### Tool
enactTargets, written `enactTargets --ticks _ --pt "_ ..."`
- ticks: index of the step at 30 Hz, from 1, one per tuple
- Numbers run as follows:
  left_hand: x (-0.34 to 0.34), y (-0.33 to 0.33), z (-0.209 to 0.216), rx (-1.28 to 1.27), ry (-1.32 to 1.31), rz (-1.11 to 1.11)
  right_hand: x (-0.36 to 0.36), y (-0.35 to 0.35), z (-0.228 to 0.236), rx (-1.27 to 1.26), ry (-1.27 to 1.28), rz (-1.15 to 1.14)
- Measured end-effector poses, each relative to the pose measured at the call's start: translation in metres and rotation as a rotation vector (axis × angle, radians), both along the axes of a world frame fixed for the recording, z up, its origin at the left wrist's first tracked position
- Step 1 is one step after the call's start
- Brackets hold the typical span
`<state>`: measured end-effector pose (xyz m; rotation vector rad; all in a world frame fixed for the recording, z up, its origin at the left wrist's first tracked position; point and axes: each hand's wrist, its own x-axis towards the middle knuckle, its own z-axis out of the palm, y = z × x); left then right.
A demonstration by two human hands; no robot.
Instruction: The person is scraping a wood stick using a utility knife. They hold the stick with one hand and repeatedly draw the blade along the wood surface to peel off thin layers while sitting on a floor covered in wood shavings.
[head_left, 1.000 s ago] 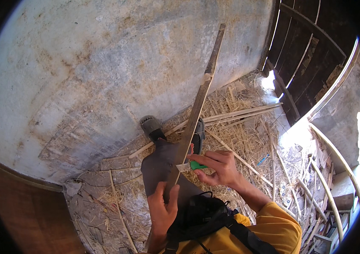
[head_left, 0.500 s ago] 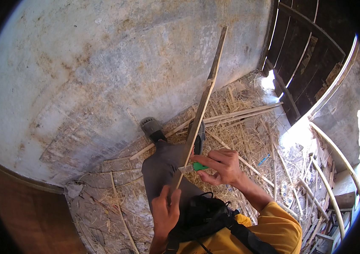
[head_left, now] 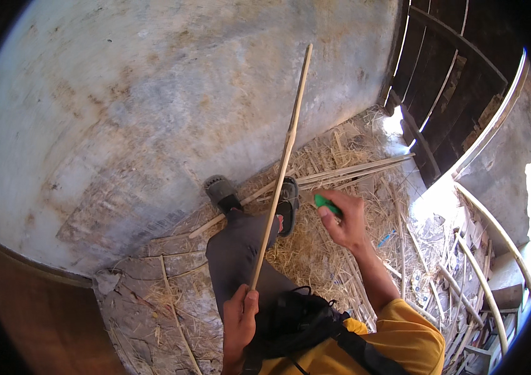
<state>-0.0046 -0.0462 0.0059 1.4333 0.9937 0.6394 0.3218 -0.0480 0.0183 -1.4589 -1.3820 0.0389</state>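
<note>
My left hand point(head_left: 239, 317) is closed round the lower end of a long, thin bamboo strip point(head_left: 285, 153). The strip slants up and away from me across my grey-trousered leg point(head_left: 237, 240), with a knot partway along it and its far end in front of the wall. To the right of the strip and apart from it, my right hand point(head_left: 348, 220) grips a knife by its green handle point(head_left: 328, 205). The blade cannot be made out now.
Shavings point(head_left: 322, 250) cover the floor around my sandalled feet point(head_left: 287, 206). A bundle of strips point(head_left: 356, 172) lies beyond them. Long curved poles point(head_left: 487, 275) stand at the right, beside a dark plank door point(head_left: 446, 81). A stained wall point(head_left: 153, 125) rises ahead.
My right hand with the knife has moved off the bamboo strip, forward and to the right. The strip has turned, showing a paler, narrower side, and its far end has shifted left.
</note>
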Motion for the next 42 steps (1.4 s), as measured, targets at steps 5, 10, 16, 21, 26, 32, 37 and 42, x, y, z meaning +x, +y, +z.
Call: enactTargets --ticks 5,10,16,21,26,32,37,42 --pt "0.005 0.009 0.006 0.043 0.011 -0.012 -0.024 -0.008 -0.002 0.028 -0.153 0.212" --pt "0.016 0.005 0.019 0.160 0.108 0.007 -0.043 -0.014 0.013 0.016 -0.321 0.247" --pt "0.021 0.000 0.036 0.257 0.244 0.036 -0.049 -0.014 0.017 0.016 -0.373 0.204" --pt "0.014 0.005 0.022 0.194 0.226 0.004 -0.049 -0.008 0.014 0.070 -0.386 0.187" --pt "0.011 0.006 0.015 0.134 0.177 -0.010 -0.048 -0.005 0.012 0.085 -0.427 0.166" --pt "0.010 0.006 0.017 0.141 0.175 -0.036 -0.046 -0.008 0.014 0.060 -0.490 0.145" --pt "0.005 0.009 0.006 0.065 0.131 -0.050 -0.045 -0.009 0.010 0.026 -0.504 0.102" --pt "0.001 0.011 0.004 0.063 0.055 -0.058 -0.047 -0.006 0.013 0.032 -0.541 0.084"
